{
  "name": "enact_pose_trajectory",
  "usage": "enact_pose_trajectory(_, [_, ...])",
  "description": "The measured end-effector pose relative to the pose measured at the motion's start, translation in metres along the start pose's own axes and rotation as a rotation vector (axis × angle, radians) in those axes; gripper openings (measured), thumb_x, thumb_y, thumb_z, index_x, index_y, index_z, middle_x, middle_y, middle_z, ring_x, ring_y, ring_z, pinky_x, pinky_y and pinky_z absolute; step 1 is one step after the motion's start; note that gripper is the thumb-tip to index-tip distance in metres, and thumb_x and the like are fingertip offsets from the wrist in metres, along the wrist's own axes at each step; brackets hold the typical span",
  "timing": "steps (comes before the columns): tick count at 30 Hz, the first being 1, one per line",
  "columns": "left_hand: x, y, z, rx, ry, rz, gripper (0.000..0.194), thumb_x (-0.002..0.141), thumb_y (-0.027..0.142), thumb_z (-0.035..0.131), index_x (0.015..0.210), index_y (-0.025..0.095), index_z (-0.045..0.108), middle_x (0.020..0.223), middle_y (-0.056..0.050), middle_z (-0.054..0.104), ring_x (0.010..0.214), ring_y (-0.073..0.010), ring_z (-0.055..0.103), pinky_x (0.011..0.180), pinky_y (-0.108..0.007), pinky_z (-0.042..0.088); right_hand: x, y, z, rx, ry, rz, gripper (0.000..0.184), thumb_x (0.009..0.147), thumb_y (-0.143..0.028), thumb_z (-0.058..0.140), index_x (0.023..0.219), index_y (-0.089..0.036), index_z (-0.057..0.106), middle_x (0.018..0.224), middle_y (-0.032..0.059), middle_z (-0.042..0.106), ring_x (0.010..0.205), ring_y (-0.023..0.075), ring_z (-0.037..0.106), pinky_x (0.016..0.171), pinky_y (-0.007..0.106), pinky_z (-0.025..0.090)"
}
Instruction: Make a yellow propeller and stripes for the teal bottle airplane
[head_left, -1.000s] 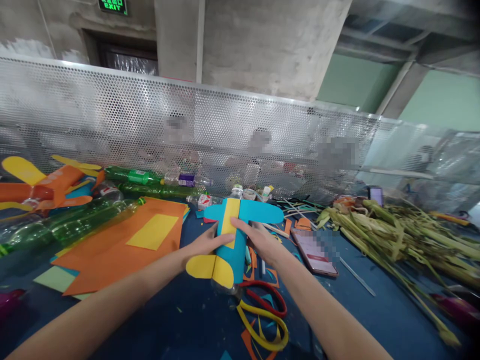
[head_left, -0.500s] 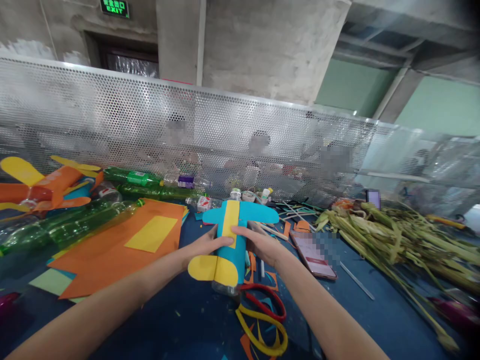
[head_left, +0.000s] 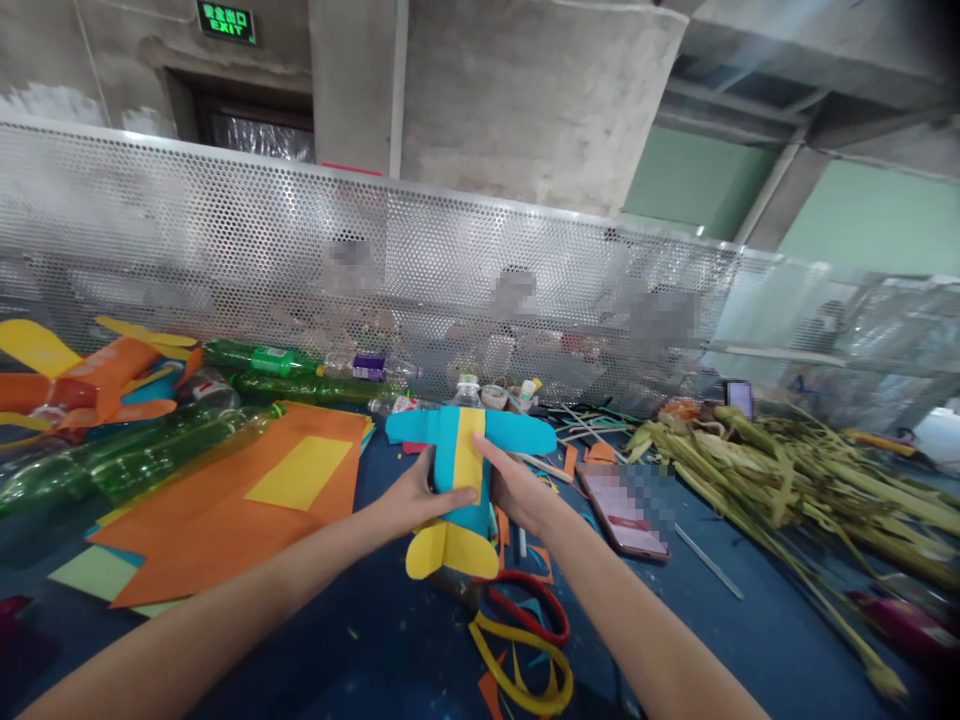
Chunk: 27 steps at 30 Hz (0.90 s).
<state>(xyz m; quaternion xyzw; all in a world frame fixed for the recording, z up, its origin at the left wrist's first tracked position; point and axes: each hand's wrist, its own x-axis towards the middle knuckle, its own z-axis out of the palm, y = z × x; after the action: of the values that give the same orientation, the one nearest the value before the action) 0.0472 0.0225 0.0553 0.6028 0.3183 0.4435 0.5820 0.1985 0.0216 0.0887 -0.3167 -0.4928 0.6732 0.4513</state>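
Note:
Both my hands hold a toy plane [head_left: 450, 455] made from a clear plastic bottle wrapped in blue sheet, with blue wings, a yellow stripe and a yellow tail. My left hand [head_left: 427, 495] grips its left side, thumb lying across the stripe near the tail. On the other side, my right hand [head_left: 514, 485] is closed round the body with its thumb on the yellow stripe. The fingers beneath the plane are hidden. The bottle neck points away from me. Just below the tail lie scissors with red and yellow handles [head_left: 525, 690], their blades hidden.
Orange sheets [head_left: 225, 520] with a yellow piece [head_left: 300, 470] lie left, beside green bottles [head_left: 172, 450] and an orange bottle plane [head_left: 112, 375]. A phone [head_left: 626, 515] and dry stalks [head_left: 772, 490] are at right. A perforated metal screen [head_left: 450, 250] stands behind; people sit beyond it.
The toy plane has turned and tilted in my hands: its tail has swung right and its stripe now sits further right. Both hands keep their hold.

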Motion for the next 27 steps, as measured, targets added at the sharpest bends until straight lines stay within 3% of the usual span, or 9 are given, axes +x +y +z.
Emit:
enact_pose_trajectory(5, [-0.003,0.001,0.005,-0.043,0.044,0.0,0.069,0.063,0.032,0.076,0.12,0.018,0.042,0.12,-0.013,0.057,0.106,-0.0299,0.055,0.084,-0.039,0.05,0.003,0.001,0.0,0.05,0.064,-0.014,0.049,0.077,-0.039,0.06,0.121,-0.019,0.052,0.11,0.0071,0.066,0.105,0.0233,0.059,0.097,0.039,0.042])
enact_pose_trajectory(11, [-0.006,0.01,0.01,-0.172,0.11,-0.07,0.057,0.07,0.037,0.069,0.121,0.022,0.047,0.123,-0.01,0.056,0.114,-0.0281,0.05,0.09,-0.037,0.047,0.0,-0.001,0.003,0.063,0.058,0.02,0.049,0.078,-0.041,0.058,0.121,-0.018,0.053,0.107,0.0082,0.067,0.102,0.0238,0.06,0.095,0.04,0.044])
enact_pose_trajectory(18, [-0.005,0.004,0.011,-0.135,0.123,-0.091,0.061,0.068,0.036,0.072,0.12,0.021,0.046,0.115,-0.01,0.06,0.106,-0.028,0.057,0.081,-0.036,0.051,0.002,0.006,0.007,-0.041,0.195,0.016,0.037,0.067,-0.032,0.07,0.099,-0.012,0.065,0.093,0.0099,0.071,0.094,0.0268,0.063,0.083,0.039,0.052])
enact_pose_trajectory(22, [-0.002,0.003,0.009,-0.37,0.158,-0.165,0.064,0.068,0.04,0.071,0.123,0.023,0.043,0.113,-0.01,0.062,0.096,-0.0266,0.062,0.081,-0.038,0.052,0.001,0.006,0.003,-0.024,0.084,0.02,0.04,0.074,-0.038,0.064,0.108,-0.017,0.06,0.098,0.0069,0.069,0.091,0.0229,0.064,0.081,0.037,0.053])
enact_pose_trajectory(27, [0.009,0.002,-0.004,-0.568,0.27,-0.139,0.058,0.073,0.046,0.065,0.121,0.018,0.046,0.11,-0.011,0.062,0.093,-0.0258,0.063,0.08,-0.036,0.052,0.0,0.009,-0.011,-0.052,-0.032,0.206,0.044,0.076,-0.039,0.064,0.115,-0.023,0.052,0.1,0.0045,0.067,0.083,0.0196,0.065,0.075,0.04,0.054])
